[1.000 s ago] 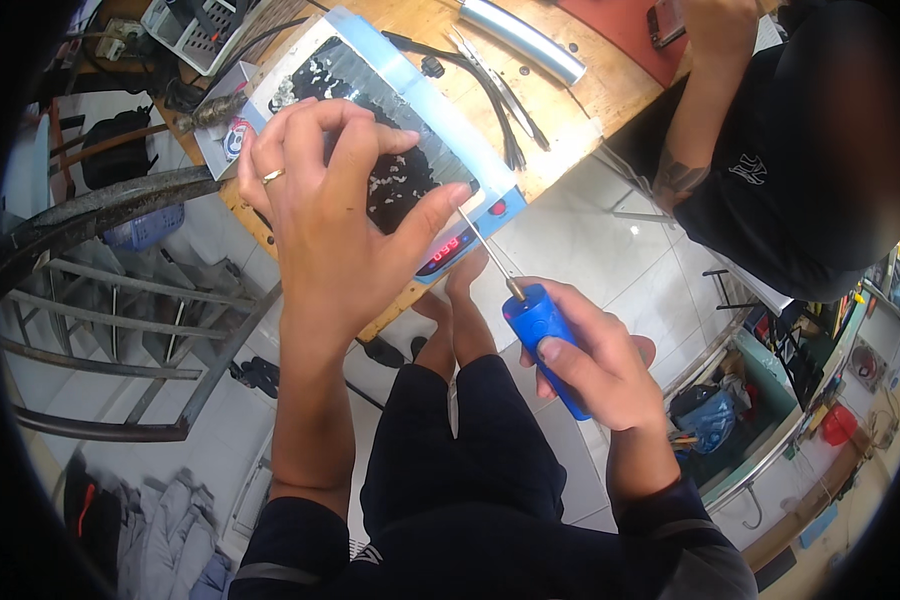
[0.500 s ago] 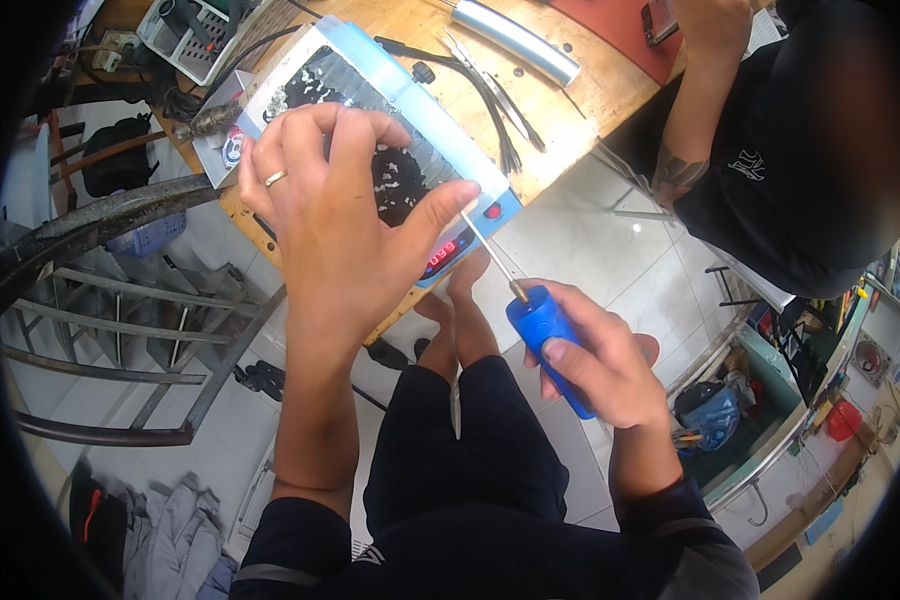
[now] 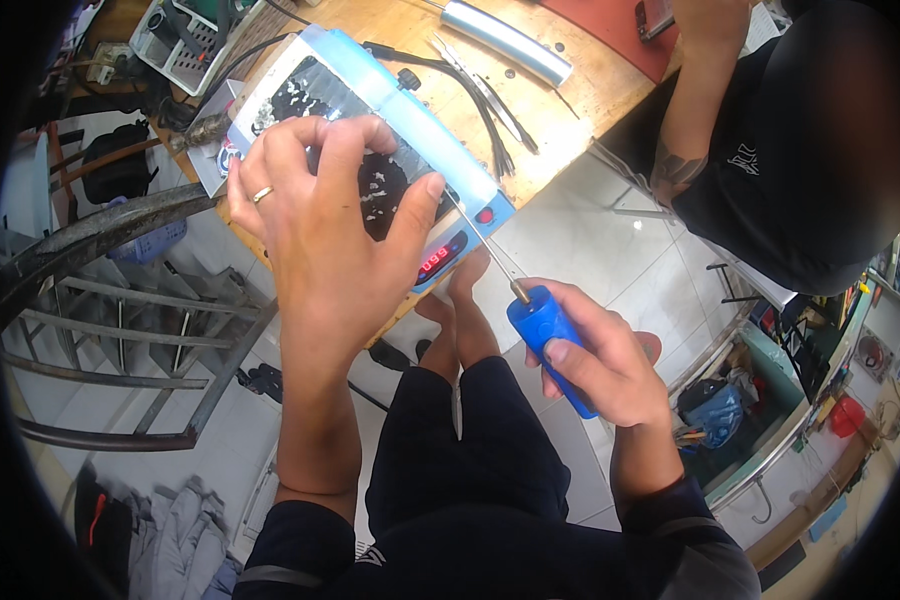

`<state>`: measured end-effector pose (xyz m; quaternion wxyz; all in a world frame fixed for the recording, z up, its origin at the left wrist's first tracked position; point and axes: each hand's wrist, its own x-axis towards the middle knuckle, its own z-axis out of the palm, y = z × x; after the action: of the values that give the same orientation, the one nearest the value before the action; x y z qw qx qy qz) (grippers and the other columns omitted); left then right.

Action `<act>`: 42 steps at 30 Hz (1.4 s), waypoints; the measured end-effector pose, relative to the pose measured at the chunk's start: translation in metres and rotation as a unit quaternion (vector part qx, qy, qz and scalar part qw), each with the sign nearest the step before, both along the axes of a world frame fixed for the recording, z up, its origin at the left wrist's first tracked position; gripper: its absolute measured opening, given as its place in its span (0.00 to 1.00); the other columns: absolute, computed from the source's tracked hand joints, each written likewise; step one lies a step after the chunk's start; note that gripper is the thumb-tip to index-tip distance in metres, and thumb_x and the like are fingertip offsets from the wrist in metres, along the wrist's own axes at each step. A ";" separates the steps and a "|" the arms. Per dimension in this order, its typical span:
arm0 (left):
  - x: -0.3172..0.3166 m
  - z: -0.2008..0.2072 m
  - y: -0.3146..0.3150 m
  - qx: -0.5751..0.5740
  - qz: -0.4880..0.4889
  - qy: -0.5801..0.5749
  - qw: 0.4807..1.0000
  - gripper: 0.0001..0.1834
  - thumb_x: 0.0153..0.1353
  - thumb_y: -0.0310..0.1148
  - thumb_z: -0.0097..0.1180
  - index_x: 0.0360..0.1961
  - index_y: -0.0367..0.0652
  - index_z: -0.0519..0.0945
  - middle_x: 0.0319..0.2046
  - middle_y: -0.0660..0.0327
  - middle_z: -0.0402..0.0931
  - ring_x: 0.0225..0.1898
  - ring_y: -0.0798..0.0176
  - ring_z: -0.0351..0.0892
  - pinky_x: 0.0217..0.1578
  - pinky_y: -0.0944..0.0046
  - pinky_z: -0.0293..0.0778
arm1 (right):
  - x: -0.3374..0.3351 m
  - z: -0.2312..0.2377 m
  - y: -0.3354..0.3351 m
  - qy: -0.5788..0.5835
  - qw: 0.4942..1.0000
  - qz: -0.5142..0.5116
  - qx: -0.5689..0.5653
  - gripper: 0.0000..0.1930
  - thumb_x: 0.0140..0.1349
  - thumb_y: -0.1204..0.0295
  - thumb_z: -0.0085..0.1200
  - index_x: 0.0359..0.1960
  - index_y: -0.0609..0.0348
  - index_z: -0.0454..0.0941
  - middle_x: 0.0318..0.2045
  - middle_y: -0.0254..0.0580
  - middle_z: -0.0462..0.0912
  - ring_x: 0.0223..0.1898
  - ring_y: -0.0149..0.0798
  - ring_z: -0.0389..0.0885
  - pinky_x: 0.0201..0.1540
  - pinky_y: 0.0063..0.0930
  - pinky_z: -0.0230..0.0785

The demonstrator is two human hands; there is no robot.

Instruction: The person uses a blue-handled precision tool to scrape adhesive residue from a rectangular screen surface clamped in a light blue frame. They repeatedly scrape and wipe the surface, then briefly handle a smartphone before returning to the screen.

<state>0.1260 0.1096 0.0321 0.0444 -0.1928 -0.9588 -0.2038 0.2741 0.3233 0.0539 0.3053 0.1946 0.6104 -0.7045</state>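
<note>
Comparing with a second ago, barely anything shifts: the light-blue box-shaped device with a dark plate on top and a small red digit display (image 3: 370,165) sits in the same spot at the near edge of the wooden workbench (image 3: 580,95), and both hands keep their poses. So the poking work looks like it's mid-step, not finishing, as far as I can judge.

The left hand (image 3: 330,240), with a ring on it, lies over the device's dark top, fingers spread and curled down onto it, thumb out toward the right end. The right hand (image 3: 600,365) sits lower right, fingers wrapped tight around the blue plastic handle of a thin metal-shafted tool (image 3: 545,335), whose shaft runs up-left toward the device's right end.

Hard parts: the tool tip vanishes behind the left thumb, so I can't tell what it touches. The palm hides most of the dark plate. Another person in a dark shirt (image 3: 800,150) stands far right, their hand cut off at the top edge.
</note>
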 end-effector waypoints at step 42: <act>0.014 -0.014 -0.117 0.068 -0.055 -0.181 0.980 0.06 0.67 0.18 0.58 0.43 0.37 0.82 0.37 0.51 0.78 0.42 0.46 0.82 0.41 0.53 0.79 | -0.025 -0.034 -0.078 0.137 0.922 -0.218 0.290 0.31 0.65 0.65 0.65 0.68 0.52 0.68 0.39 0.44 0.87 0.39 0.44 0.86 0.55 0.49 0.70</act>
<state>0.1403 -0.0075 0.0177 -0.1280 -0.2015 -0.9229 -0.3020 0.2491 0.2449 0.0204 -0.0118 0.3047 0.7665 -0.5653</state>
